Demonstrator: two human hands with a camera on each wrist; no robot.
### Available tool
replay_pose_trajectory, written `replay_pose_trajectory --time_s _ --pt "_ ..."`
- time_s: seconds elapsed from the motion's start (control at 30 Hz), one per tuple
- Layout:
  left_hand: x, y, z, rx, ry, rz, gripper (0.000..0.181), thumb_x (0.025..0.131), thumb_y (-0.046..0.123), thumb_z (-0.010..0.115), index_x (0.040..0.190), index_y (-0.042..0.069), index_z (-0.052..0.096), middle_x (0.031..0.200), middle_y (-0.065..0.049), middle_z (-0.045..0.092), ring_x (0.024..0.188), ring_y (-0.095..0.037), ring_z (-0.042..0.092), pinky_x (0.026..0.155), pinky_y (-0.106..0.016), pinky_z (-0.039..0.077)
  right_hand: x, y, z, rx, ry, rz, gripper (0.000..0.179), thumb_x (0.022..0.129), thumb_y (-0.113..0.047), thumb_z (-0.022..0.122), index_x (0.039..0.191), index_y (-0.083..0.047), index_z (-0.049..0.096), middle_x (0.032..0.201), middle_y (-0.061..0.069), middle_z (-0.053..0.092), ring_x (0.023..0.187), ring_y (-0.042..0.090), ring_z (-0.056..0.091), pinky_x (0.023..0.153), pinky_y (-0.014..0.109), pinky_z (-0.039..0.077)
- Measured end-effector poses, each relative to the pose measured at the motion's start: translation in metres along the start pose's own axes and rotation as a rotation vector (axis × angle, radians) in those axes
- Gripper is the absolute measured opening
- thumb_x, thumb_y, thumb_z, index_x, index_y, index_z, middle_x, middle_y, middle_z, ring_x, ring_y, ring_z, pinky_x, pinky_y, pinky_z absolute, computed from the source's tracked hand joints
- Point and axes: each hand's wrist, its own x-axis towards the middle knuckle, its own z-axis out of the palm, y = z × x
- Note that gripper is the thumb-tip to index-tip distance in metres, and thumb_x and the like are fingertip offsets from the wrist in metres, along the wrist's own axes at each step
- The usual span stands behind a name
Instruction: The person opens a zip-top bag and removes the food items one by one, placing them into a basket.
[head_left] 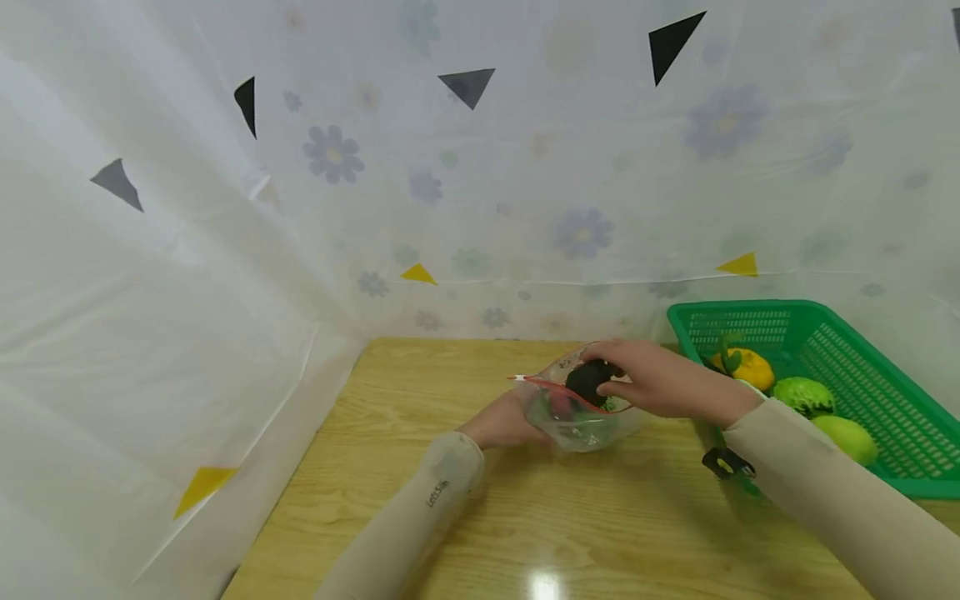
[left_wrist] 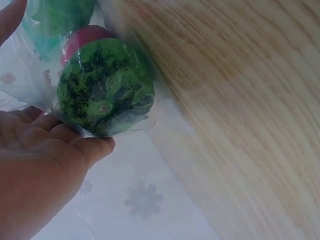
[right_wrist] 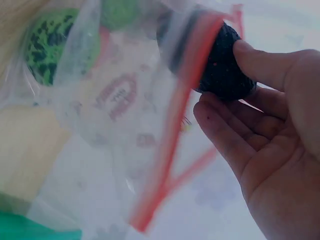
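Dark fruit, likely firm and light, we'd hold round its sides, where our right grip pinches it, our left grip holding the bag

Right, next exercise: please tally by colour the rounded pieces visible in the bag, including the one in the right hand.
Green: 2 (a mottled green piece and another green piece)
Red: 1 (red piece, partly covered)
Black: 1 (black piece, held by the right hand)
Total visible: 4
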Motion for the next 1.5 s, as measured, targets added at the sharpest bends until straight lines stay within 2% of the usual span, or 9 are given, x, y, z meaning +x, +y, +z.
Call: replay_pose_trajectory --time_s 0.13,0.23,0.5,0.73,0.97,1.1,1.23,1.37,1.5 --pt "0.000 -0.001 0.001 0.053 0.006 -0.011 0.092 0.072 0.037 0.092 0.151 0.024 0.045 0.149 0.005 0.052 0.134 -0.016 0.051 0.109 -0.035 0.043 -0.026 -0.004 -0.023 -0.058 0.105 0.023 0.043 0.096 -0.021 0.070 0.136 -0.010 0.058 0.129 0.009 0.064 0.107 0.024 0.065 0.085 0.045 0.056" --pt "0.000 -0.002 0.000 0.060 0.006 -0.012 0.095 0.073 0.040 0.092 0.152 0.026 0.043 0.151 0.005 0.050 0.136 -0.017 0.049 0.112 -0.038 0.041 -0.045 -0.001 -0.038 -0.092 0.174 0.034 0.043 0.097 -0.019 0.070 0.137 -0.009 0.056 0.127 0.012 0.063 0.101 0.023 0.066 0.081 0.044 0.055" --pt "-0.002 -0.007 0.000 0.042 0.030 0.007 0.099 0.072 0.038 0.093 0.154 0.025 0.039 0.153 0.002 0.048 0.139 -0.019 0.047 0.115 -0.040 0.038 -0.093 0.039 -0.058 -0.174 0.273 0.131 0.046 0.093 -0.018 0.074 0.134 -0.008 0.057 0.116 0.009 0.066 0.087 0.017 0.065 0.067 0.033 0.054" --pt "-0.004 -0.011 -0.001 0.005 0.022 0.008 0.094 0.073 0.036 0.092 0.152 0.029 0.041 0.152 0.006 0.048 0.137 -0.015 0.048 0.113 -0.039 0.039 -0.127 0.087 -0.049 -0.158 0.117 0.295 0.046 0.097 -0.023 0.069 0.136 0.000 0.056 0.114 0.011 0.066 0.088 0.016 0.062 0.064 0.031 0.050" --pt "-0.006 -0.009 -0.003 -0.007 0.026 -0.006 0.095 0.074 0.038 0.091 0.153 0.025 0.040 0.152 0.003 0.049 0.138 -0.019 0.047 0.115 -0.041 0.038 -0.142 0.123 -0.029 -0.136 0.035 0.310 0.048 0.098 -0.023 0.068 0.135 0.005 0.056 0.110 0.009 0.069 0.083 0.012 0.062 0.064 0.032 0.050" --pt "-0.007 -0.009 -0.002 -0.007 0.025 -0.003 0.093 0.074 0.037 0.091 0.152 0.024 0.042 0.151 0.002 0.049 0.138 -0.019 0.048 0.115 -0.041 0.038 -0.145 0.133 -0.017 -0.071 0.020 0.298 0.043 0.099 -0.021 0.067 0.132 0.001 0.053 0.109 0.009 0.069 0.088 0.018 0.066 0.067 0.033 0.053" --pt "-0.008 -0.009 -0.001 0.026 0.026 -0.022 0.094 0.075 0.039 0.090 0.154 0.024 0.040 0.152 0.001 0.050 0.137 -0.020 0.048 0.114 -0.041 0.039 -0.145 0.139 -0.007 -0.014 0.016 0.302 0.030 0.100 -0.020 0.064 0.121 -0.003 0.051 0.107 0.010 0.067 0.090 0.022 0.066 0.065 0.030 0.052" --pt "-0.007 -0.008 -0.001 0.038 0.036 -0.031 0.096 0.075 0.040 0.090 0.155 0.023 0.039 0.152 -0.001 0.049 0.138 -0.022 0.048 0.114 -0.041 0.039 -0.145 0.141 -0.005 -0.017 0.001 0.332 0.023 0.103 -0.019 0.060 0.117 -0.003 0.051 0.105 0.011 0.067 0.088 0.023 0.066 0.065 0.032 0.052" --pt "-0.007 -0.008 -0.002 0.031 0.043 -0.021 0.097 0.074 0.038 0.091 0.154 0.025 0.039 0.152 0.001 0.049 0.139 -0.021 0.047 0.115 -0.041 0.037 -0.147 0.142 -0.007 -0.043 -0.053 0.377 0.026 0.103 -0.016 0.059 0.120 0.002 0.052 0.103 0.016 0.069 0.083 0.022 0.067 0.065 0.037 0.053"
